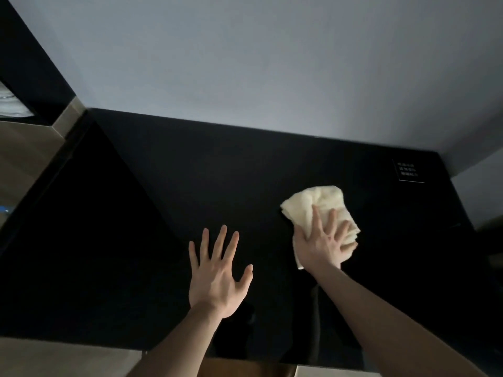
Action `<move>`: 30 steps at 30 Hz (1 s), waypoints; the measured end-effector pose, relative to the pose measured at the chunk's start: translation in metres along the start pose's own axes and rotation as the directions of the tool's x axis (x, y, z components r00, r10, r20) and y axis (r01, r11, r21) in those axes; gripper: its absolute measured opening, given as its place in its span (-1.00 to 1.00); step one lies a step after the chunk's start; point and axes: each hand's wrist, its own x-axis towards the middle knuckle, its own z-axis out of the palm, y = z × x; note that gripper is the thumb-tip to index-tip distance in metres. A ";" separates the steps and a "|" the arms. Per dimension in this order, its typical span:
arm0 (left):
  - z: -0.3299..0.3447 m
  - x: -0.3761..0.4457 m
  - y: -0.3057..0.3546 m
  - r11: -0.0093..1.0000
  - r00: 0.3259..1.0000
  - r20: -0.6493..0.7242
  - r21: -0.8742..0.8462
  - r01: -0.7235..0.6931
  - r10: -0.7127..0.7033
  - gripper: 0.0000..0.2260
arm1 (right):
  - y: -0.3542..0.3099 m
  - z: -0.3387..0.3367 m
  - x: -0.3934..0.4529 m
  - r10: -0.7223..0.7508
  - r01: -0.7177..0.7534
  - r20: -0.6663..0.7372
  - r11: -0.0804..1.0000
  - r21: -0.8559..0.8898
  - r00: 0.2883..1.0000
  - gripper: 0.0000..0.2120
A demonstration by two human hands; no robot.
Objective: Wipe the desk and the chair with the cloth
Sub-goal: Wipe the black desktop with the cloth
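A glossy black desk fills the middle of the view, its top running back to a pale wall. A crumpled cream cloth lies on the desk's right half. My right hand presses flat on the cloth's near part, fingers spread over it. Left of it, my left hand rests flat on the bare desk top with fingers apart, holding nothing. The chair is not visible.
A small black card with white lettering lies at the desk's far right corner. A pale wall rises behind the desk. Tan flooring shows on the left, and the desk's near edge runs along the bottom.
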 end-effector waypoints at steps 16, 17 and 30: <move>0.006 0.005 0.006 0.987 0.987 -0.092 0.080 0.137 -0.129 -0.31 | 0.081 -0.029 0.073 -0.534 0.535 0.032 0.844 -0.045 0.845 -0.32; 0.007 0.007 0.016 0.980 0.976 -0.110 0.056 0.193 -0.186 -0.31 | 0.099 -0.035 0.083 -0.523 0.523 0.019 0.851 -0.042 0.852 -0.32; 0.050 -0.014 0.173 0.973 0.967 -0.123 -0.075 0.216 -0.224 -0.31 | 0.314 -0.110 0.144 -0.146 0.154 -0.111 0.986 0.065 0.983 -0.31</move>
